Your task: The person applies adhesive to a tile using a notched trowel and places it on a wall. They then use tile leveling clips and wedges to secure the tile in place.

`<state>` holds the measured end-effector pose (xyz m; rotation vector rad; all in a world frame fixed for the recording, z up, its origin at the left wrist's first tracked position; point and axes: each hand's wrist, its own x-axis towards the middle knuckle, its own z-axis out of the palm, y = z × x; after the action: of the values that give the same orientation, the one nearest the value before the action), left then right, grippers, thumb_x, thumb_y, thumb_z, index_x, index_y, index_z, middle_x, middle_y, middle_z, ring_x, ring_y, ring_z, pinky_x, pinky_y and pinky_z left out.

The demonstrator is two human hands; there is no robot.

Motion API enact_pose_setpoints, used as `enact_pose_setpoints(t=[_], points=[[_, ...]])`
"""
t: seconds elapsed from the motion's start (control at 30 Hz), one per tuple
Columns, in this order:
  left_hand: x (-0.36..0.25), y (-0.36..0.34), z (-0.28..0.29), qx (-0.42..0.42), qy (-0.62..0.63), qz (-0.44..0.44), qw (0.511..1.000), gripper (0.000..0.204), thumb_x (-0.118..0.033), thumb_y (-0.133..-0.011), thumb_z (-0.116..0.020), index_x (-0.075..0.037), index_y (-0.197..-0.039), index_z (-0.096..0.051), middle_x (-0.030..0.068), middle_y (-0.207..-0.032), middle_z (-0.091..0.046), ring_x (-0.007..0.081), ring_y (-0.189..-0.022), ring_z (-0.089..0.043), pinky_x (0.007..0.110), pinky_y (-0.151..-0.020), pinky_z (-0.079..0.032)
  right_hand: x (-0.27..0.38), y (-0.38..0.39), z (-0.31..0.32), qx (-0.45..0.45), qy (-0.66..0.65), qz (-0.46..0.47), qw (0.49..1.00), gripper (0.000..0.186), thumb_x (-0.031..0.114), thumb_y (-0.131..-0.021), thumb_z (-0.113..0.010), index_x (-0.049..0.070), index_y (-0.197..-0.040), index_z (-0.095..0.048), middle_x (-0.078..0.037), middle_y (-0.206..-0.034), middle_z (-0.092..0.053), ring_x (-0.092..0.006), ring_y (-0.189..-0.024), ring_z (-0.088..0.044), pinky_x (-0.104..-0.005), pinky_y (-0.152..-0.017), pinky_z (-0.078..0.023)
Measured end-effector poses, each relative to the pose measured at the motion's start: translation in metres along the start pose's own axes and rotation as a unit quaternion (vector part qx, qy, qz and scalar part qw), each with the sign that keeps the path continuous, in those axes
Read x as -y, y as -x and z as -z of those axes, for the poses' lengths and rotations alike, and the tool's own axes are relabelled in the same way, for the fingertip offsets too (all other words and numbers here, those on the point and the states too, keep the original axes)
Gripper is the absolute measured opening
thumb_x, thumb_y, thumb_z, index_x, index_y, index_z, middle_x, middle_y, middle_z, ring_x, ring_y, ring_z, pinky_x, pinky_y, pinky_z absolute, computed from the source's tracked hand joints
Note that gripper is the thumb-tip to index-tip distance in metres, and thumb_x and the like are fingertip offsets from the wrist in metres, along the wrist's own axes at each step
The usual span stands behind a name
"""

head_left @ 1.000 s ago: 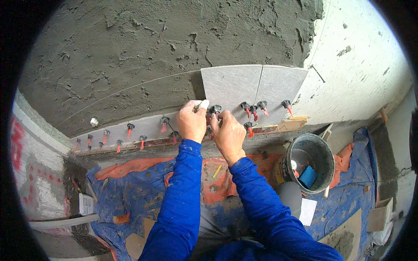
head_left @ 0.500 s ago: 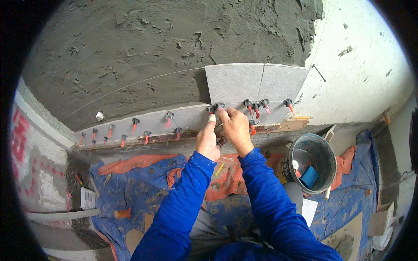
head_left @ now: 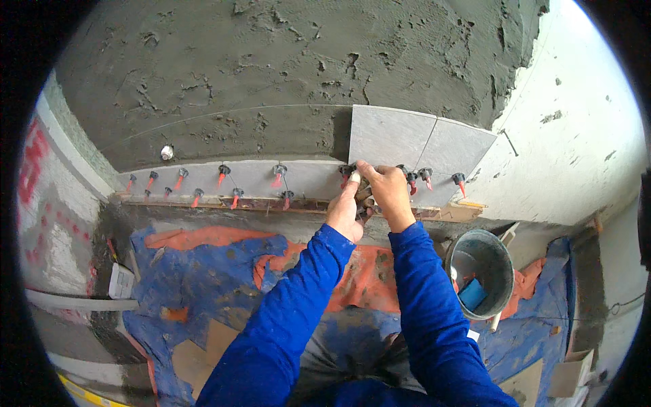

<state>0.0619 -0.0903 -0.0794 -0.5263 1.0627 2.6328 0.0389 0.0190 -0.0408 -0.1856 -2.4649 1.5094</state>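
Both my hands work at the joint below the left upper grey tile, which stands on a lower row of tiles. My left hand is closed, its pale-tipped thumb pointing up beside a red and black tile leveling clip. My right hand is bent closed, its forefinger tip pressed at the joint just right of that clip. Something grey-brown shows between the palms; its kind is unclear. More red and black clips stick out along the row.
Wet grey mortar covers the wall above, crossed by a thin string line. A bucket with a blue sponge stands at right. Blue and orange tarps lie below. A nail sticks out of the white wall.
The view has shifted, so the wall sits further right and slightly lower. My right forefinger has moved up onto the joint, covering a clip that showed above it before. Both hands stay close together.
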Motion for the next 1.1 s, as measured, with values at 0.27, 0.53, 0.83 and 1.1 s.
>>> enact_pose_setpoints(t=[0.27,0.53,0.83,1.1], points=[[0.002,-0.018,0.005,0.072,0.123,0.071,0.987,0.02,-0.034,-0.107,-0.062,-0.015,-0.107,-0.068,-0.0014,-0.091,-0.07,0.0128,-0.076,-0.062,0.028,-0.061,-0.048,-0.012,-0.012,-0.011,0.021,-0.037,-0.03,0.999,0.057,0.047,-0.092,-0.077,-0.01,-0.084,-0.076,-0.013,-0.067,-0.069,-0.0205,-0.061,-0.064,-0.039,-0.059,-0.051],[0.006,-0.021,0.012,0.126,0.179,0.102,0.97,0.02,-0.022,-0.111,-0.05,-0.011,-0.108,-0.066,0.0016,-0.087,-0.067,0.0125,-0.069,-0.058,0.026,-0.056,-0.048,-0.005,-0.003,-0.003,0.076,-0.27,-0.128,0.951,0.034,0.03,-0.091,-0.083,-0.003,-0.098,-0.077,-0.006,-0.084,-0.072,-0.0127,-0.064,-0.061,-0.0311,-0.053,-0.047],[0.005,-0.034,0.019,0.164,0.225,0.144,0.949,0.024,-0.022,-0.112,-0.046,-0.011,-0.11,-0.067,0.0017,-0.091,-0.068,0.0121,-0.068,-0.058,0.026,-0.055,-0.048,-0.008,0.001,-0.008,0.084,-0.272,-0.091,0.954,0.034,0.03,-0.1,-0.072,-0.003,-0.093,-0.074,-0.003,-0.076,-0.067,-0.0118,-0.057,-0.057,-0.0301,-0.047,-0.045],[0.004,-0.031,0.021,0.179,0.247,0.138,0.942,0.021,-0.023,-0.111,-0.054,-0.012,-0.105,-0.071,-0.0017,-0.087,-0.066,0.0109,-0.074,-0.055,0.026,-0.059,-0.043,-0.03,-0.005,-0.014,0.124,-0.413,-0.174,0.885,0.029,0.023,-0.106,-0.062,-0.003,-0.097,-0.073,-0.006,-0.08,-0.069,-0.0142,-0.059,-0.06,-0.0331,-0.047,-0.048]])
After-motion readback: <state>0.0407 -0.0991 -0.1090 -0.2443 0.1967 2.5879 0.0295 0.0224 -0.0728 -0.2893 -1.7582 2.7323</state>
